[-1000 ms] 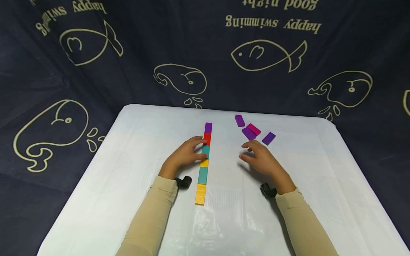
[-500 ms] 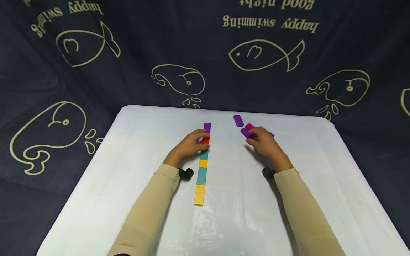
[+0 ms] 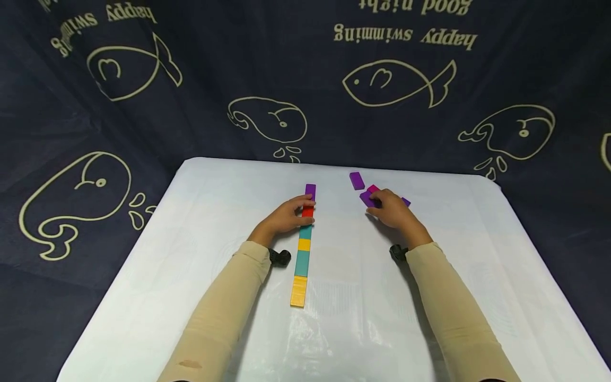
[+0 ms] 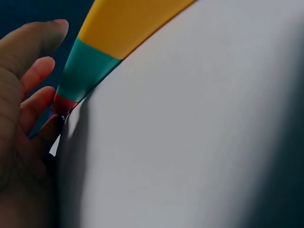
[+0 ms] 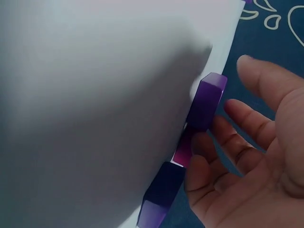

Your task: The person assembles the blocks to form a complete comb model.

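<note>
A straight row of flat coloured blocks lies on the white table: a yellow block (image 3: pixel 298 292) nearest, then a teal block (image 3: pixel 302 263), a small yellow one, another teal, a red block (image 3: pixel 307 212) and a purple block (image 3: pixel 311 190) farthest. My left hand (image 3: pixel 284 215) is at the row's far part, thumb and fingertips over the red and purple blocks. To the right, my right hand (image 3: pixel 395 209) reaches over a purple block (image 3: pixel 366 199) and a magenta block (image 3: pixel 373 188), partly hiding them. In the right wrist view its thumb stands apart from the purple block (image 5: pixel 206 102).
Another purple block (image 3: pixel 357 181) lies behind the right hand, and one more purple block (image 3: pixel 406 202) shows just right of it. A dark curtain (image 3: pixel 267 58) with fish and whale drawings hangs behind the white table (image 3: pixel 358 318).
My right hand has moved forward to the loose blocks and now covers part of them. The left hand has slid forward along the row from the teal block to the red and purple ones.
</note>
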